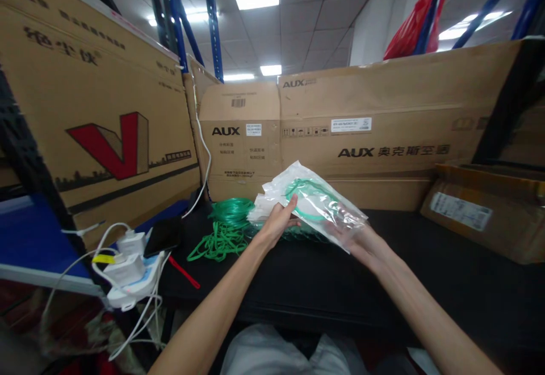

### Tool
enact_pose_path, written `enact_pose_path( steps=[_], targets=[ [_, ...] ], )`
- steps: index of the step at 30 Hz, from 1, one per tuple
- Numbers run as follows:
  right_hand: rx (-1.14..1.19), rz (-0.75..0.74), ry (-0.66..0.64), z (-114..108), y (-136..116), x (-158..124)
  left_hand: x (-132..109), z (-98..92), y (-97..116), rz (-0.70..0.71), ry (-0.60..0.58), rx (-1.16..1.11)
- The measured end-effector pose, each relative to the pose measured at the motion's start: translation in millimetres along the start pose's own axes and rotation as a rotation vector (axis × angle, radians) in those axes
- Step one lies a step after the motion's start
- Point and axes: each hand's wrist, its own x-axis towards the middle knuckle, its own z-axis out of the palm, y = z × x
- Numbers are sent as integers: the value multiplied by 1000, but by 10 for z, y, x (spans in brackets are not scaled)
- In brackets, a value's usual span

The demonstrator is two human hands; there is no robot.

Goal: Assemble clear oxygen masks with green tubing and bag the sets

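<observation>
A clear plastic bag (315, 193) with a coil of green tubing inside is held up above the black table. My left hand (280, 223) grips its left side, thumb on top, together with white bag edges (260, 207) behind it. At the bag's lower right is my right hand (355, 239), its fingers partly behind or inside the plastic, so their pose is unclear. Left of my left hand lie a coil of shiny green tubing (232, 211) and a loose tangle of green cord (219, 241). More green coils lie on the table under the bag, partly hidden.
A black phone (164, 236), a white power strip (136, 281) with chargers and cables, and a red strap (184, 272) are at the left. Large cardboard panels (238, 154) stand at the back and left. A cardboard box (481, 210) sits at the right on the black table (426, 284).
</observation>
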Motion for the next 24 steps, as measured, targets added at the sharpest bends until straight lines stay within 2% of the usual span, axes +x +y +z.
enact_pose_path(
  steps=[2, 6, 11, 14, 17, 21, 23, 24],
  targets=[
    [15, -8, 3, 41, -8, 19, 14, -44, -30, -29, 9, -36],
    [-54, -46, 1, 69, -26, 12, 75, -128, -37, -65, 133, -115],
    [-156, -30, 12, -105, -99, -61, 135, -286, 76, -39, 279, -126],
    [-221, -35, 30, -319, -305, -222, 167, -417, 148, -14, 396, -120],
    [-266, -92, 159, -552, -632, -479, 231, -512, 155, -29, 454, -95],
    [-277, -117, 451, -950, -1051, -782, 382, -542, 85, -82, 397, -15],
    [-338, -123, 525, -1245, -1183, -849, 455, -554, 68, -138, 349, 63],
    [-384, -133, 506, -1404, -1226, -863, 479, -570, 74, -174, 324, 110]
  ],
)
